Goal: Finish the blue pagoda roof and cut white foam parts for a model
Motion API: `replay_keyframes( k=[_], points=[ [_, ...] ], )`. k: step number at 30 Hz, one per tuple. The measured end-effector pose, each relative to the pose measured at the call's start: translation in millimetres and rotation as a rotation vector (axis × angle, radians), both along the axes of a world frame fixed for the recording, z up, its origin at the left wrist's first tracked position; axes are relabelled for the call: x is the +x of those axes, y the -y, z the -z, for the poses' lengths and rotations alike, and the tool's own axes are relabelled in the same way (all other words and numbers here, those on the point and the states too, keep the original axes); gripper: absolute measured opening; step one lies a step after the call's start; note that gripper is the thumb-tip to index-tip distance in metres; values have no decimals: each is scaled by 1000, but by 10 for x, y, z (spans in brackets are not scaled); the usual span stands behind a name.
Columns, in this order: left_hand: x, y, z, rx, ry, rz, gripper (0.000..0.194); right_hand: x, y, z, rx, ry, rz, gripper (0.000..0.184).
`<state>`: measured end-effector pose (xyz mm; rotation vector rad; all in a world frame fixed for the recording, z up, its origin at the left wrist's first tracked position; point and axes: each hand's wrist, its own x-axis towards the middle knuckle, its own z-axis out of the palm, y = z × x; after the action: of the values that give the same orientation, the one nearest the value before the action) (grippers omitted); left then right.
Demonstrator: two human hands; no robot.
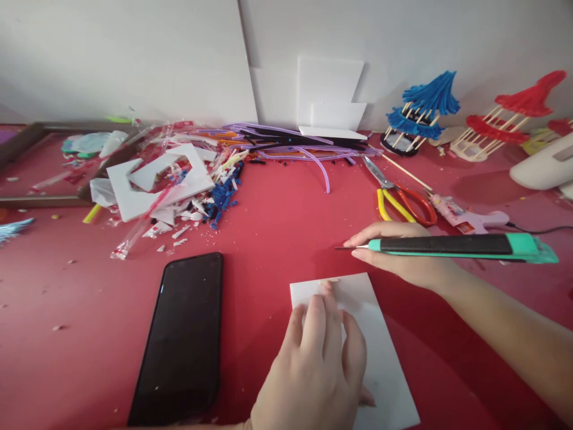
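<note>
My left hand (320, 358) presses down on a white foam board (385, 370) lying on the red table, its fingers bent and close together. One fingertip touches a small pale strip (329, 280) at the board's far edge. Beyond the board's upper right corner, my right hand (403, 257) holds a green and black utility knife (447, 245). The knife lies level, its thin blade pointing left between thumb and fingers, apart from the board. Part of the board is hidden under my left hand.
A black phone (179, 340) lies left of the board. Foam offcuts (192, 173) and scraps are heaped behind it. Scissors (389, 191) and a pink glue gun (470, 215) lie behind my right hand. Blue (421, 113) and red (510, 113) stick models stand by the wall.
</note>
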<state>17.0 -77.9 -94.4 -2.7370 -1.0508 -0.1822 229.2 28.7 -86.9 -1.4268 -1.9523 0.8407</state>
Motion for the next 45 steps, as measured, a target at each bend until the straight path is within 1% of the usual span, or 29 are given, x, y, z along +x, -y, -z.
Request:
replay_keyframes(
  k=[2,6,9,13,20,25,33,40,45],
  points=[
    [-2,2,5,-2,-9,2,67,-36,25,11,-2,-89,-49,7],
    [-2,7,31,9,-11,5,74,-108,66,85,-80,-329,-251,7],
    [-5,8,47,19,-6,5,73,-132,75,139,-114,-398,-318,9],
    [-12,8,36,9,-15,3,68,-144,76,152,-121,-385,-312,8],
    [-11,10,40,20,-8,2,69,-148,81,139,-121,-395,-335,9],
    [-5,8,39,13,0,-8,73,-133,68,149,-128,-398,-353,10],
    [-4,5,27,-3,-25,-3,69,-129,61,143,-134,-398,-368,10],
    [-7,-2,30,1,-33,8,72,-127,51,118,-95,-338,-379,9],
    [-6,-6,13,0,-36,3,80,-115,39,126,-68,-325,-410,9]
  ],
)
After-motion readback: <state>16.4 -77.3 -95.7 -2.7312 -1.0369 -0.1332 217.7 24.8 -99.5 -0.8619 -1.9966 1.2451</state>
